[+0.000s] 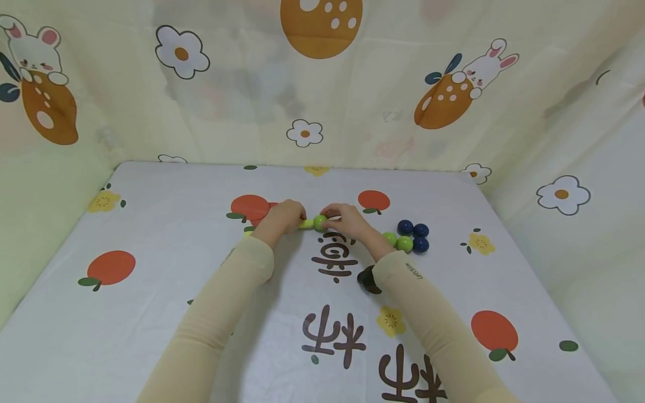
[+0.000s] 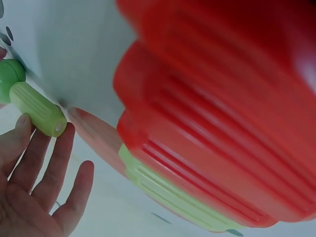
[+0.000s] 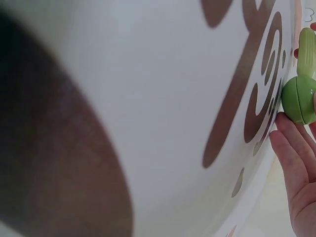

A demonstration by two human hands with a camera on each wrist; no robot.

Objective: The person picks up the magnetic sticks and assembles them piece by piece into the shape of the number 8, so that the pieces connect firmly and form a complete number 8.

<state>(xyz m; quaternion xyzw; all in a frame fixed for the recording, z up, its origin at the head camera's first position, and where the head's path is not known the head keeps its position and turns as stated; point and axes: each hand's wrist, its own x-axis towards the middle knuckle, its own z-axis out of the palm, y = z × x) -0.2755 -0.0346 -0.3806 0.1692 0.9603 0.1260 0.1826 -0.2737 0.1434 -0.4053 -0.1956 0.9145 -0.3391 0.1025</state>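
Observation:
My left hand (image 1: 285, 217) pinches a yellow-green ridged rod (image 2: 39, 109) between thumb and fingers, and its little finger stands free. The rod's far end meets a green ball (image 1: 319, 223), which my right hand (image 1: 347, 219) grips from the other side. In the right wrist view the ball (image 3: 298, 99) shows a seam line and touches the rod (image 3: 307, 53). Red ridged rods (image 2: 197, 123) and another yellow-green rod (image 2: 173, 190) lie near my left wrist, mostly hidden by the sleeve in the head view.
Green balls (image 1: 405, 243) and several dark blue balls (image 1: 420, 245) lie together right of my right hand. A dark, shiny object (image 1: 369, 280) lies beside the right sleeve. A patterned cloth covers the table (image 1: 151, 224); a curtain (image 1: 242, 101) hangs behind.

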